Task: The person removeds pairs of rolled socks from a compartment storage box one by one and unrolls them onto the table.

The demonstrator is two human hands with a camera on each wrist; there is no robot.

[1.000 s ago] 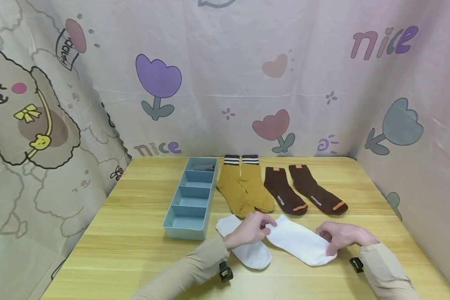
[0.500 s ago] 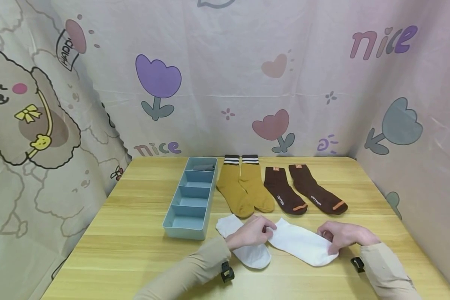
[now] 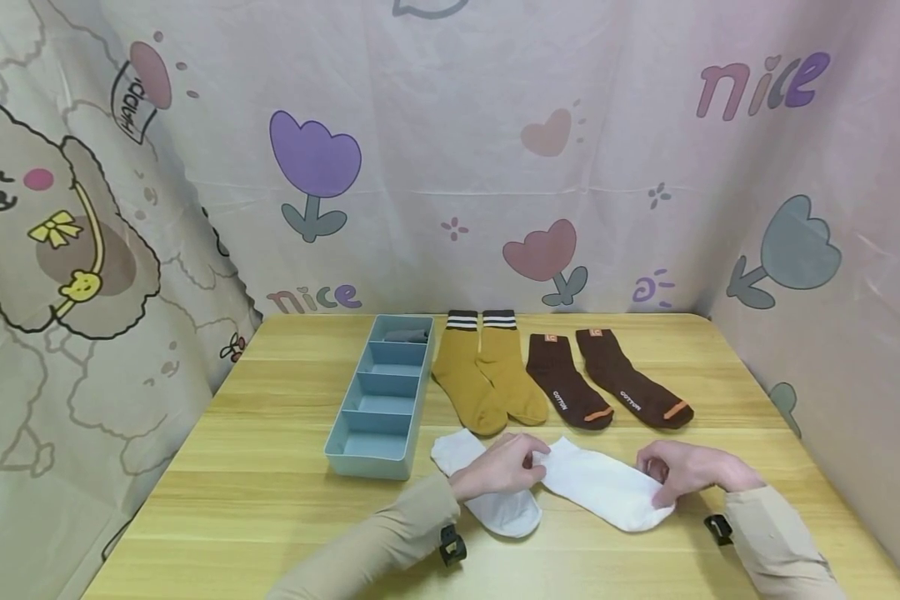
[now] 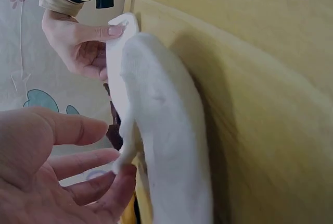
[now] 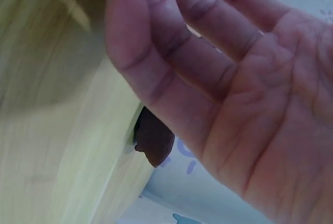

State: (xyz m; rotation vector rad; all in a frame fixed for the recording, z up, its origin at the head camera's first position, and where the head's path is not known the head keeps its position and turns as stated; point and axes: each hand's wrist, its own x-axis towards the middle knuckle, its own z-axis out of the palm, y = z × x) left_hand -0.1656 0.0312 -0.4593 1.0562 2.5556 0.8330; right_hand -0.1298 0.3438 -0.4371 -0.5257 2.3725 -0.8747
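Observation:
Two white socks lie at the front of the table. My left hand point(image 3: 498, 467) reaches across the left white sock point(image 3: 513, 512) and its curled fingers hold the cuff end of the right white sock point(image 3: 600, 487). In the left wrist view the fingertips point(image 4: 126, 173) meet the cuff's edge. My right hand point(image 3: 686, 471) pinches the toe end of the right sock, its thumb lying on the fabric in the left wrist view. The right wrist view shows curled fingers and the palm; the grip itself is out of sight there.
A blue-grey divided box point(image 3: 375, 446) stands at left, with a rolled grey sock point(image 3: 407, 336) in its rear compartment. Behind the white socks lie two mustard socks point(image 3: 461, 379) and two dark brown socks point(image 3: 633, 383). A printed curtain point(image 3: 450, 167) hangs behind the table.
My left hand and the cuff of the right white sock have shifted slightly toward me. My right hand keeps its pinch at the toe, nearly unmoved.

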